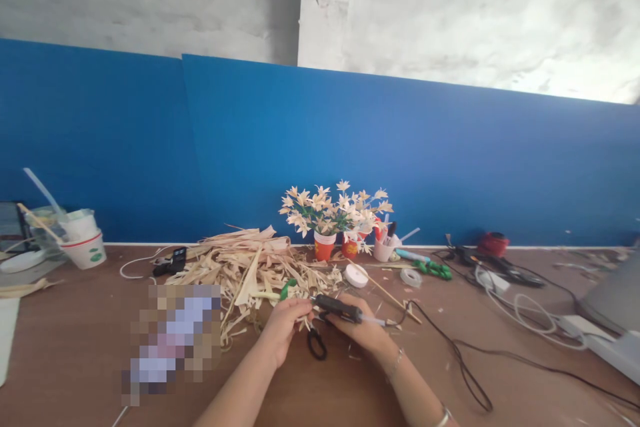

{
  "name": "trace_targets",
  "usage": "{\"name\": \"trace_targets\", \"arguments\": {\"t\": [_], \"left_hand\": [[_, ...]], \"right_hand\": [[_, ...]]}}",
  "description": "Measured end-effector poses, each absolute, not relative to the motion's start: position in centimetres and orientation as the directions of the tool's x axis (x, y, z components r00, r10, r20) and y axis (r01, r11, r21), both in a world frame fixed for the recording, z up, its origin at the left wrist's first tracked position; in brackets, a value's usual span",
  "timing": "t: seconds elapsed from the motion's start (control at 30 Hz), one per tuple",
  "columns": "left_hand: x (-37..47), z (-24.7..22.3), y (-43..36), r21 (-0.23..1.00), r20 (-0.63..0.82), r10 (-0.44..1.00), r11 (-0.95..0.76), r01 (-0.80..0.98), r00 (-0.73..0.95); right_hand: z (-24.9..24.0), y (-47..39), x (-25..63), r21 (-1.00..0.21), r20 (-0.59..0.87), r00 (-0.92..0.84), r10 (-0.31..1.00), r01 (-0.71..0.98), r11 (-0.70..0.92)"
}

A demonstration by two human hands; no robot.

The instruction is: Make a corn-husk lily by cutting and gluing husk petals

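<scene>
My right hand (367, 332) is closed around a black hot glue gun (337, 307); a translucent glue stick (374, 321) juts from its rear end. The gun's nozzle points left, close to the fingertips of my left hand (287, 323). Those fingers are pinched together, and what they hold is too small to make out. Between the hands, a black scissors handle (316, 344) lies on the table. Just beyond my left hand is a heap of dry, pale husk strips (250, 267), with a bit of green tape (287, 289) at its near edge.
Pale flowers stand in red paper cups (324, 250) at the back. Beside them are a white tape roll (356, 275), a clear tape roll (411, 277) and a thin stick (390, 293). Black cord (467, 363) and a power strip (600, 340) lie right; a white cup (86, 250) stands left.
</scene>
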State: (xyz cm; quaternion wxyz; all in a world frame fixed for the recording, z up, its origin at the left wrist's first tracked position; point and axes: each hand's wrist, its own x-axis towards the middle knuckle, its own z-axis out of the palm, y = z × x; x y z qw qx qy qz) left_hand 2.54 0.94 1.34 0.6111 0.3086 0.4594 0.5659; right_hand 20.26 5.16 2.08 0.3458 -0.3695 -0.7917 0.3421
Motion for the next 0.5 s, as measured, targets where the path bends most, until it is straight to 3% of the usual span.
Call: {"name": "trace_targets", "arguments": {"t": [0.3, 0.5], "left_hand": [[2.44, 1.3, 0.88, 0.877, -0.221, 0.974, 0.177, -0.447, -0.049], [2.52, 1.12, 1.0, 0.873, -0.21, 0.977, 0.172, -0.457, -0.033]], "right_hand": [[2.17, 5.14, 20.32, -0.744, 0.352, -0.51, 0.785, 0.356, 0.565], [2.11, 5.03, 20.28, -0.781, 0.342, -0.483, 0.806, 0.331, 0.53]]}}
